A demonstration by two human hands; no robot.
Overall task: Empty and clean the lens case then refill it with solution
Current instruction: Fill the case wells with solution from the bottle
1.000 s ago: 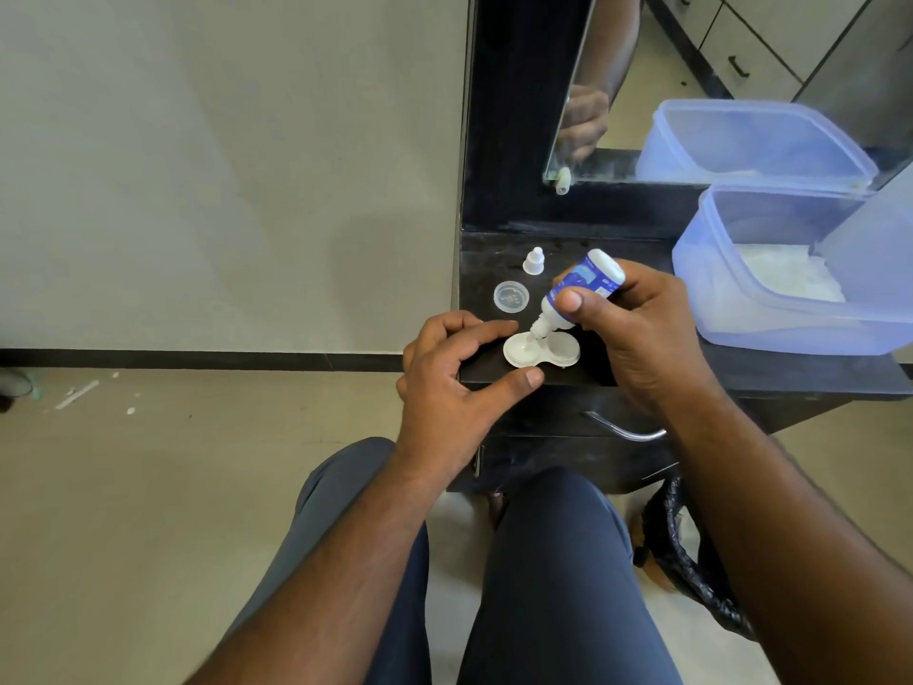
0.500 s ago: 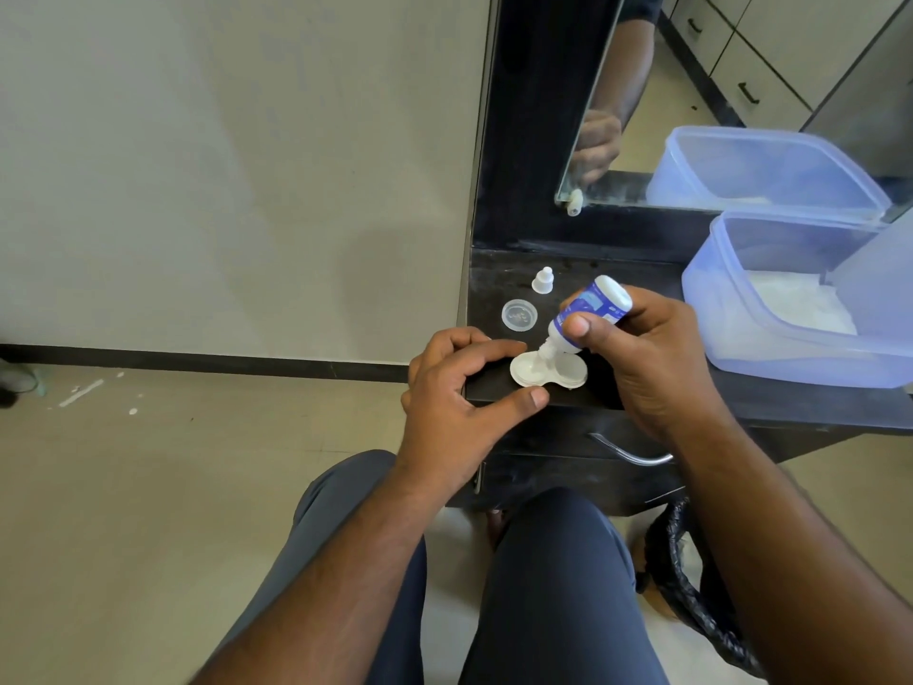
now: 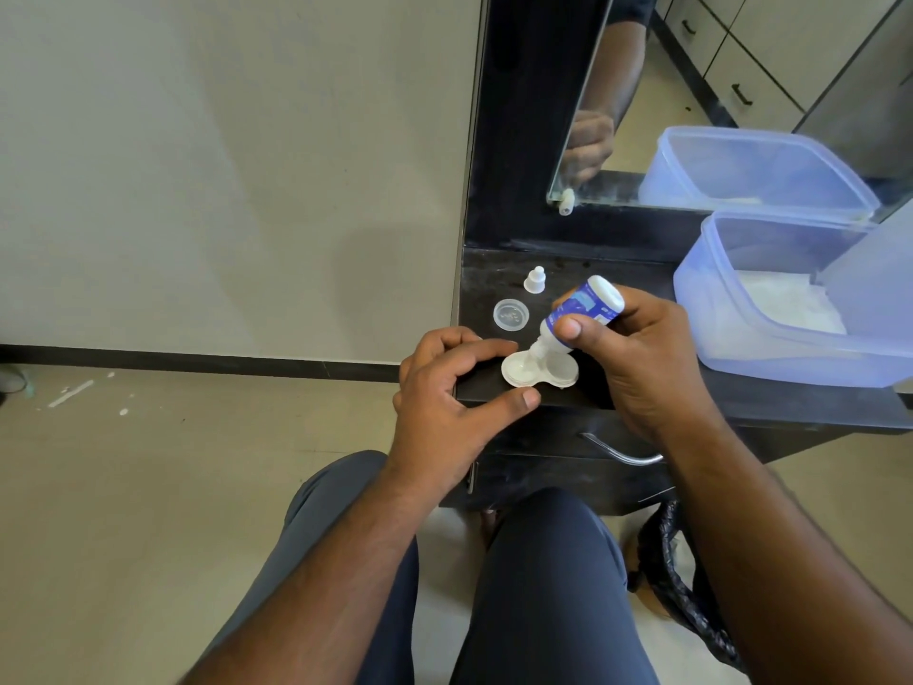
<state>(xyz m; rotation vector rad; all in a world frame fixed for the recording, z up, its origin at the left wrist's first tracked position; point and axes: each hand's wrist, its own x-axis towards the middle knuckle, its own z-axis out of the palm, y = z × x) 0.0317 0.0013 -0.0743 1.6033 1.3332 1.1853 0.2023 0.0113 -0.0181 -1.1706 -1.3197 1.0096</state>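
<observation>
the lens case lies open on the front edge of the dark table, both wells facing up. the right hand grips the solution bottle between thumb and fingers, tipped nozzle-down, with the tip right at the left well. the left hand steadies the case — index finger and thumb curve around its left side, the index tip seeming to touch the rim, though real contact is hard to tell.

by the look of it, the task is in its last part: the refill. the wells look pale and clean, so emptying and wiping seem done, but whether any liquid is in them yet cannot be made out. the bottle's small white cap stands behind the case, and one clear round lid lies just to its left, both off. a second lid is not visible.

still to do, i'd judge — fill both wells, screw the lids back on, recap the bottle. a lavender plastic tub with something white inside sits at the right of the table, well apart from the case.
</observation>
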